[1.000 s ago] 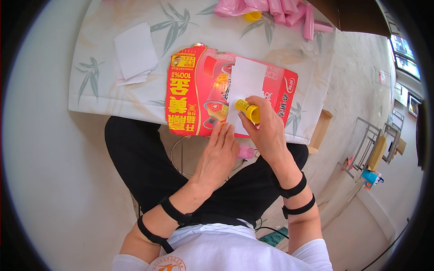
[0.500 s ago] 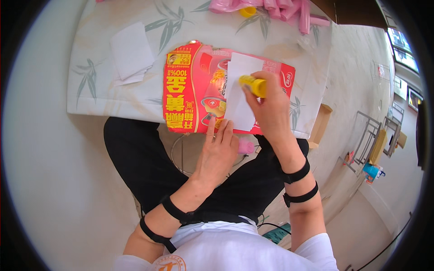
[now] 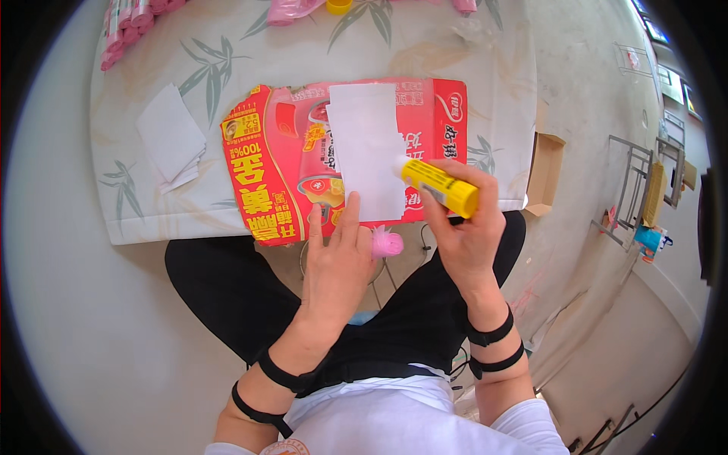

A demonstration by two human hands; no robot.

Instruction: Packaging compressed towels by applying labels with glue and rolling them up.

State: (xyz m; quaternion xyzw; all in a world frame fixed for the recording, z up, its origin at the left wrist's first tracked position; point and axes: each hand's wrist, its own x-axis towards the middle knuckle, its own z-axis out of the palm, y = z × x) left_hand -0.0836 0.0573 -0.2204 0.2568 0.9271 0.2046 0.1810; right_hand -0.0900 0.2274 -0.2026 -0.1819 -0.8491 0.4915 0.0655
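Note:
My right hand (image 3: 469, 227) is closed round a yellow glue stick (image 3: 447, 191), its white tip at the right edge of a narrow strip of white paper (image 3: 368, 144). The paper lies on a flat red printed cardboard piece (image 3: 292, 114), which reaches the near table edge. My left hand (image 3: 339, 265) has its fingertips on the cardboard and the lower left corner of the paper. From that hand's right side a pink plastic roll (image 3: 387, 243) sticks out beyond the table edge; the thumb is hidden behind the hand.
A stack of white paper slips (image 3: 171, 136) lies left of the cardboard on the leaf-patterned tablecloth (image 3: 227, 38). Several pink rolls (image 3: 125, 30) are at the far left, with a yellow cap (image 3: 339, 6) at the far edge. An open cardboard box (image 3: 544, 174) stands right of the table.
The glue stick has moved from over the paper's middle to its right edge, now tilted lengthwise. The view has shifted, bringing pink rolls in at the far left.

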